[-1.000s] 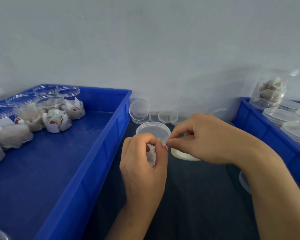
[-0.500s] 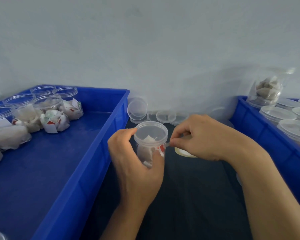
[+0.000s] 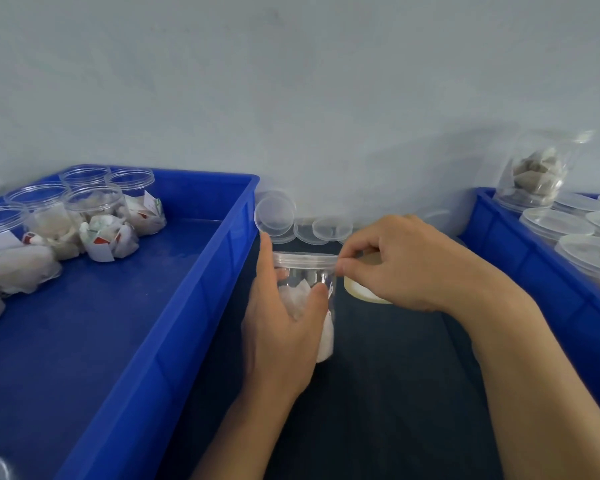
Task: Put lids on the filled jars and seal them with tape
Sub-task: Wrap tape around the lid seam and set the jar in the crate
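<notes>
A clear plastic jar (image 3: 305, 271) with white wrapped packets inside stands upright at the centre, a clear lid (image 3: 305, 258) on its top. My left hand (image 3: 284, 323) grips the jar's body from the left, thumb across its front. My right hand (image 3: 402, 265) pinches at the lid's right edge with thumb and forefinger; the tape end there is too thin to make out. A pale roll of tape (image 3: 364, 292) lies partly hidden under my right hand.
A blue bin (image 3: 174, 306) on the left holds several open filled jars (image 3: 94, 216). A second blue bin (image 3: 534, 268) on the right holds lidded jars (image 3: 555, 223). Loose clear lids (image 3: 274, 216) lean against the wall behind the held jar. The mat (image 3: 395, 393) is dark.
The jar has turned upright and risen in my left hand, which now wraps its side. My right hand has stayed at the lid's right edge.
</notes>
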